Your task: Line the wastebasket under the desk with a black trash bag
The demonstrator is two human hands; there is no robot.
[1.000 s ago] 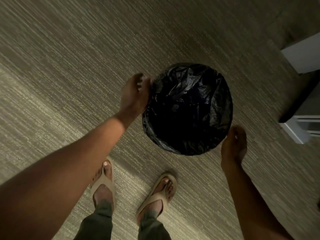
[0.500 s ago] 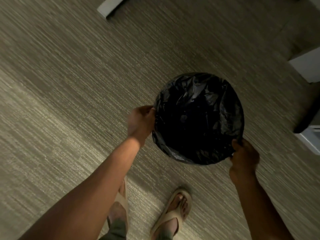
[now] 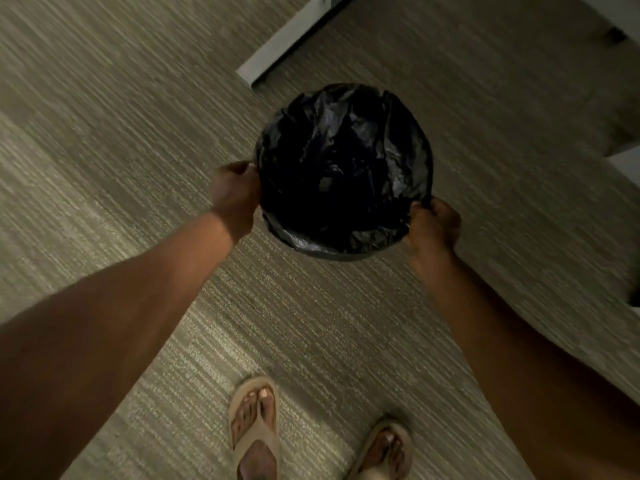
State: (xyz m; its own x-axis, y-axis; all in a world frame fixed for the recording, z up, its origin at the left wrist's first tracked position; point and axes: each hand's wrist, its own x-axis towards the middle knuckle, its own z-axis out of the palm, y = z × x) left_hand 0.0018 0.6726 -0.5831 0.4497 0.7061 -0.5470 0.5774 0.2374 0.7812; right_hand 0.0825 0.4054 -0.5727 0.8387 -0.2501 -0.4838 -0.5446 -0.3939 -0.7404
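A: We see the trash bag (image 3: 346, 168) as glossy black, with grey highlights on the creases.

B: Agreed. The carpet (image 3: 138, 133) we read as grey-beige with fine pale streaks in a linear pattern.

A: We log the sandals (image 3: 254, 431) as tan.

B: The furniture base (image 3: 277, 53) at the top looks light grey to us, with a dark shadow line along its edge.

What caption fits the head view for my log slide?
Both hands, left and right, grip opposite rim sides of the wastebasket, lined with a black trash bag, over carpet.
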